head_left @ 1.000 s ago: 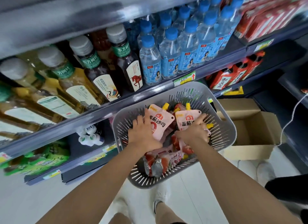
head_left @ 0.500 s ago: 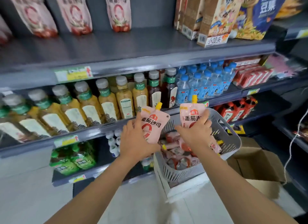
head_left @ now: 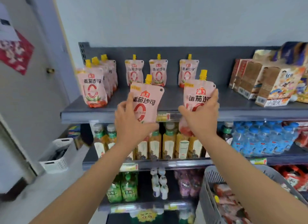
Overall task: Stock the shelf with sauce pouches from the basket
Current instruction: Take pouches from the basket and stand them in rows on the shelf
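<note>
My left hand grips a pink sauce pouch with a yellow spout, held upright just in front of the top shelf. A second pouch of the same kind is upright in my right hand, at the shelf's front edge. On that shelf a row of pouches stands at the left, and three single pouches stand along the back. The grey slotted basket with more pouches sits at the lower right, partly behind my right forearm.
Brown snack boxes fill the right of the top shelf. Below it stand tea bottles and blue-capped water bottles; green bottles are lower still. A white crate sits on the floor at the left, by a door.
Both hands lifted a pouch each out of the basket and raised them from the bottle shelf's height to the top shelf. The view tilted up; the basket dropped to the lower right.
</note>
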